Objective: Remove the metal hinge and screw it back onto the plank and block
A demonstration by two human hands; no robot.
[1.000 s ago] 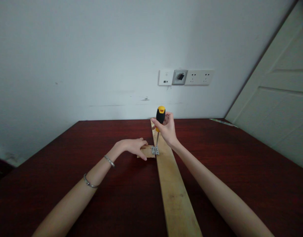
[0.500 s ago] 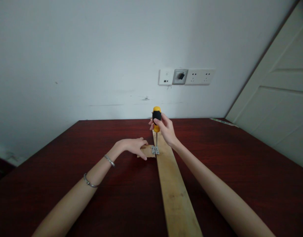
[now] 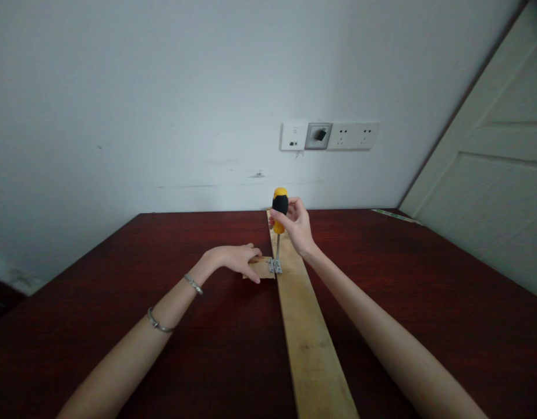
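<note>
My right hand (image 3: 297, 227) is closed around the yellow and black handle of a screwdriver (image 3: 279, 203), which stands nearly upright. Its shaft comes down to a small metal hinge (image 3: 275, 266); the tip is at the hinge's upper right part. One leaf of the hinge lies on a long wooden plank (image 3: 312, 340), the other on a short wooden block (image 3: 264, 269) to the left. My left hand (image 3: 240, 260) grips this block, thumb on the near side and fingers over the top.
The plank runs along a dark red wooden table (image 3: 198, 366) toward the white wall. Sockets and a plate with a black plug (image 3: 321, 135) are on the wall. A thin patterned strip (image 3: 395, 216) lies at the table's far right edge, near a white door (image 3: 491, 169).
The screwdriver handle has tilted slightly to the right, and the fingers of my right hand have shifted around it. My left hand and the block keep their place.
</note>
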